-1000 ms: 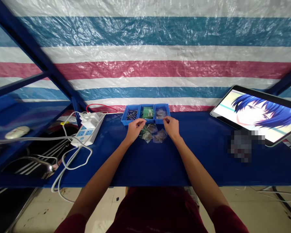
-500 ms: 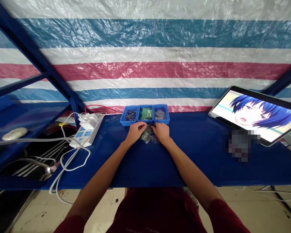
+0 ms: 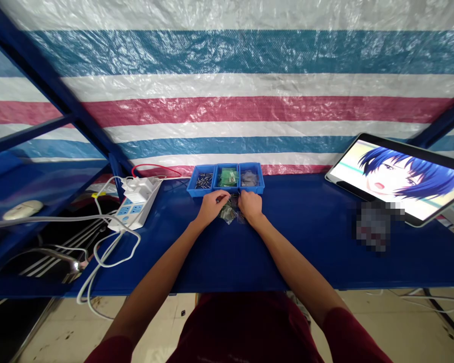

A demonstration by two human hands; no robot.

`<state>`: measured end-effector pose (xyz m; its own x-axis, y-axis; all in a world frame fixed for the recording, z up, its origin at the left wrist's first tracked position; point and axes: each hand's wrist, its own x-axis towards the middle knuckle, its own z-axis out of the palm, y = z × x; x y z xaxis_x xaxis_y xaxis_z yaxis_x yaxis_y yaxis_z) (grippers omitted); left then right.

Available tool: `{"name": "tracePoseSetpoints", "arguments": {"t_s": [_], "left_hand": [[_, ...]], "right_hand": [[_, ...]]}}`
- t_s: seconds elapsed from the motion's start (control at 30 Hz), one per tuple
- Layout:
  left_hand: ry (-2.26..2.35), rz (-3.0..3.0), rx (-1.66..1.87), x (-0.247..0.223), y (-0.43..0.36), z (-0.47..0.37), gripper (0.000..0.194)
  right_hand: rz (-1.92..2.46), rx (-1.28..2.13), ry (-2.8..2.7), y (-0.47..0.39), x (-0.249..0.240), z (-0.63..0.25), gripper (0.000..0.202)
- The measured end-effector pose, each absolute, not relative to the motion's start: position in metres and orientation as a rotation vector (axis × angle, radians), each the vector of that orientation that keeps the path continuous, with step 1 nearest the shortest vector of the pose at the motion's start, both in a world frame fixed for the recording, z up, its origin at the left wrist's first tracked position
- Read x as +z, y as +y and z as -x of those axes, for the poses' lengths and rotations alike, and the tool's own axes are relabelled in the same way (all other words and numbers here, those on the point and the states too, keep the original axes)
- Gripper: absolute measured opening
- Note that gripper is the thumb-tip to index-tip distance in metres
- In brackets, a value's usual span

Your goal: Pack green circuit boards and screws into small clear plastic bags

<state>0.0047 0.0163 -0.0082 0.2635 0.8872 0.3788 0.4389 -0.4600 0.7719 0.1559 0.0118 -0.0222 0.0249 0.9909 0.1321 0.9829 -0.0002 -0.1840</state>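
Observation:
My left hand (image 3: pixel 213 205) is closed in a pinch just in front of the bins, its fingertips at a small pile of clear plastic bags (image 3: pixel 228 215). Whatever those fingers grip is too small to make out. Close by on the other side of the pile, my right hand (image 3: pixel 251 205) has its fingers curled and pressed together, and their contents are hidden. Three joined blue bins stand behind the hands: a left bin (image 3: pixel 192 192) with metal screw-like pieces, a middle one with green packets (image 3: pixel 227 176), and a right one with clear bags (image 3: pixel 249 178).
At left, a white power strip (image 3: pixel 136 210) with plugged-in adapters trails white cables (image 3: pixel 136 247) over the blue table (image 3: pixel 227 262). To the right leans a lit tablet (image 3: pixel 401 176), beside a pixelated patch. A striped plastic sheet (image 3: pixel 227 108) hangs behind.
My right hand has shifted slightly left, toward my left hand, and its fingers look more curled. My left hand has barely moved.

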Motion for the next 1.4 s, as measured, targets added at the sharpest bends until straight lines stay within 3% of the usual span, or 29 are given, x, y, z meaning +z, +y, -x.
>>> {"name": "tracePoseSetpoints", "arguments": {"t_s": [0.83, 1.03, 1.23, 1.4], "left_hand": [[1.271, -2.149, 1.052, -0.006, 0.016, -0.002, 0.018], [1.279, -2.157, 1.094, -0.007, 0.016, 0.0, 0.019], [1.194, -2.142, 1.136, -0.005, 0.015, -0.002, 0.029], [1.145, -2.146, 1.122, -0.007, 0.016, 0.0, 0.024]], "right_hand": [[2.126, 0.206, -2.019, -0.001, -0.01, -0.162, 0.025], [2.008, 0.197, -2.051, -0.004, -0.009, -0.172, 0.021], [1.574, 0.086, -2.17, -0.007, -0.009, -0.176, 0.016], [1.442, 0.148, -2.185, -0.006, -0.014, -0.176, 0.017]]}}
